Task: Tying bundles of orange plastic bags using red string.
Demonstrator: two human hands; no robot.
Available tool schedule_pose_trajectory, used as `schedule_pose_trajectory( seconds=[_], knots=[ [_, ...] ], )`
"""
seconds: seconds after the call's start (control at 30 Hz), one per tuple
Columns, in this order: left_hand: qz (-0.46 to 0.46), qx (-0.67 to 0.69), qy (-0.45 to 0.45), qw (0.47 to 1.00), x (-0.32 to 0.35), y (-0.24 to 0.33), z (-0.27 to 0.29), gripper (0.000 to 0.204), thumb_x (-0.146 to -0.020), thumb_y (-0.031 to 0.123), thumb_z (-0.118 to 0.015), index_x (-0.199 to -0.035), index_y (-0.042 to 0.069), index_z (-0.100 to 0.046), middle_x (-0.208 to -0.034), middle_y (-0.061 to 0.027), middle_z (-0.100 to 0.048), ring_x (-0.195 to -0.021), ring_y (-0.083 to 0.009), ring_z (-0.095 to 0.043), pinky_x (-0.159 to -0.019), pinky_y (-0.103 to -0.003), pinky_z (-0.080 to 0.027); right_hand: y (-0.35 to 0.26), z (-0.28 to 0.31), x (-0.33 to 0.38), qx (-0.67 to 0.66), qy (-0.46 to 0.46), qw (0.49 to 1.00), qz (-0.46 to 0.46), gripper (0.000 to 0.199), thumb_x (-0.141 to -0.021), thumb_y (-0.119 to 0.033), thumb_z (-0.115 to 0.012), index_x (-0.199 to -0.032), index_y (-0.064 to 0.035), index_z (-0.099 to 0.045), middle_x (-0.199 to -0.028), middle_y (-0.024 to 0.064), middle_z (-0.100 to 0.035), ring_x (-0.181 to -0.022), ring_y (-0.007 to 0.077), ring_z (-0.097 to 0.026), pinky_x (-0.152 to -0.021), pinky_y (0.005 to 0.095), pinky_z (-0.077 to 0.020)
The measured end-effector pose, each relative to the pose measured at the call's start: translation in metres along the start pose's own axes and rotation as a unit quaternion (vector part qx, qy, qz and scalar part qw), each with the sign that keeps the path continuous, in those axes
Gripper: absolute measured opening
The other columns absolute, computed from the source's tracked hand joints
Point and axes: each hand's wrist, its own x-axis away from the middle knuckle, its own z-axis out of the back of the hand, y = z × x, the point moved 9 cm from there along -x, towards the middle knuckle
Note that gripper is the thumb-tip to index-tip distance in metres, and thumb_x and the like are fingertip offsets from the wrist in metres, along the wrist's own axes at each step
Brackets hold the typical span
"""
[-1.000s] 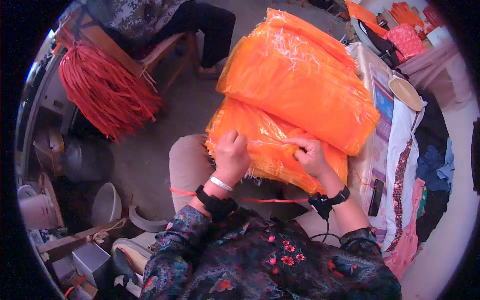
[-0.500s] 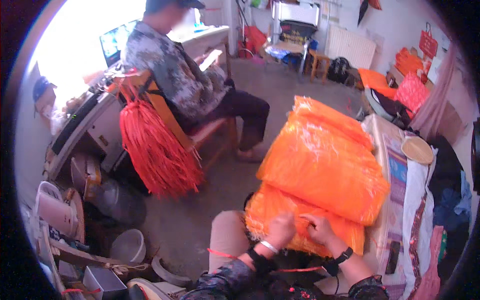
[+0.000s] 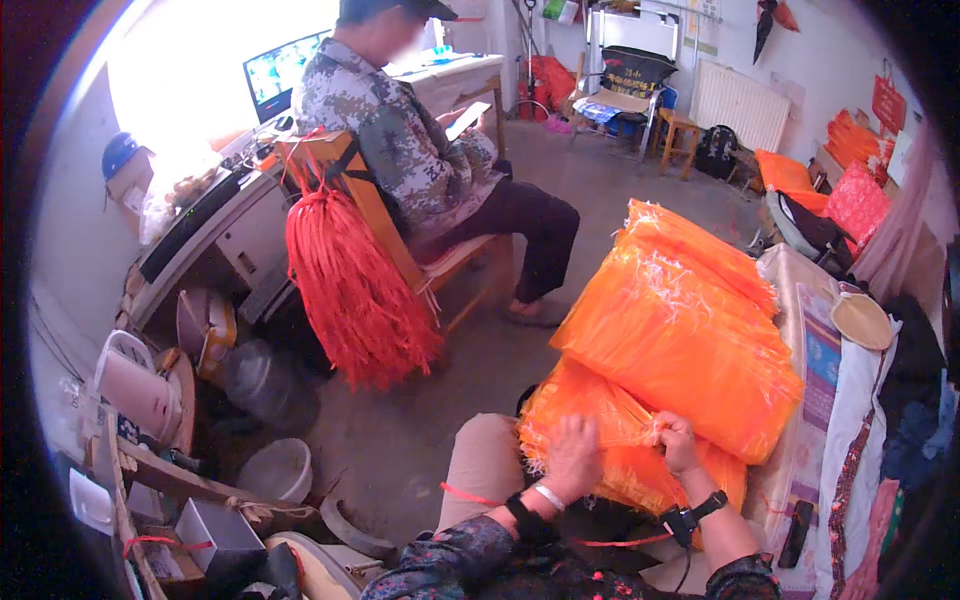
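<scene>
In the head view, the person's left hand [image 3: 572,455] and right hand [image 3: 678,440] meet low in the scene, both pressed onto a bundle of orange mesh bags [image 3: 610,440] that rests across the lap. The left hand lies knuckles-up with its fingers curled down into the orange fabric, grasping it; a pale bangle [image 3: 548,496] and a dark band sit at that wrist. The right hand pinches the edge of the same bundle just beside the left, fingers closed on the material, and a black wrist strap [image 3: 700,512] circles the forearm behind it. The two hands are near each other but do not touch.

Just beyond the hands, a tall stack of orange bags [image 3: 690,330] leans against a cloth-covered table [image 3: 830,400] on the right; the stack overlaps the far edge of the lap bundle. A round woven fan [image 3: 860,320] lies on that table. A thin red string [image 3: 470,494] runs across the person's pale trouser leg near the left wrist.

Farther off to the left, another person [image 3: 420,150] sits on a wooden chair [image 3: 350,190], turned away, holding a phone. A thick hank of red cords [image 3: 355,290] hangs down from the chair back. At the far left stand a white kettle [image 3: 135,390], a white bucket [image 3: 275,470] on the floor, and a screen [image 3: 280,70] glowing on a desk by the bright window.
</scene>
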Motion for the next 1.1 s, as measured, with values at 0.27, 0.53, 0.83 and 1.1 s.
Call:
schedule_pose_trajectory(
  seconds=[0.27, 0.53, 0.83, 1.1],
  knots=[
    [0.172, 0.168, -0.022, 0.970, 0.018, -0.057, -0.027, 0.008, -0.073, 0.008, -0.054, -0.070, 0.001, -0.055, -0.062, -0.0109, -0.055, -0.058, -0.0271, -0.056, -0.047, -0.036, -0.043, 0.018, -0.003, -0.002, 0.025, -0.033, 0.998, -0.041, 0.013, -0.068, 0.000, -0.043, -0.068, -0.0037, -0.055, -0.065, 0.0040, -0.057, -0.057, 0.0105, -0.052, -0.052, 0.0216, -0.0403],
    [0.406, 0.639, -0.079, 0.649, 0.034, -0.041, -0.061, 0.021, -0.086, 0.006, -0.038, -0.101, 0.002, -0.052, -0.086, -0.0065, -0.057, -0.073, -0.0181, -0.058, -0.061, -0.032, -0.052, 0.006, -0.018, 0.009, 0.131, -0.073, 0.987, 0.056, 0.012, -0.070, -0.003, -0.045, -0.068, -0.0039, -0.057, -0.063, 0.0006, -0.056, -0.049, 0.0055, -0.044, -0.045, 0.0194, -0.0321],
    [0.466, 0.702, -0.076, 0.534, 0.053, -0.059, -0.082, 0.023, -0.086, 0.009, -0.039, -0.106, 0.009, -0.049, -0.092, -0.0087, -0.057, -0.072, -0.0198, -0.056, -0.062, -0.034, -0.051, -0.010, -0.031, 0.005, 0.305, -0.121, 0.939, 0.106, 0.018, -0.068, -0.007, -0.044, -0.071, -0.0032, -0.061, -0.067, 0.0038, -0.060, -0.054, 0.0079, -0.049, -0.048, 0.0211, -0.0367],
    [0.445, 0.733, -0.096, 0.505, 0.043, -0.054, -0.072, 0.030, -0.083, 0.002, -0.036, -0.112, 0.003, -0.046, -0.095, -0.0098, -0.056, -0.073, -0.0194, -0.058, -0.065, -0.034, -0.053, -0.014, -0.030, 0.004, 0.303, -0.103, 0.947, -0.029, 0.021, -0.072, -0.004, -0.043, -0.081, -0.0021, -0.062, -0.075, 0.0041, -0.061, -0.070, 0.0126, -0.055, -0.065, 0.0260, -0.0430]
  ],
)
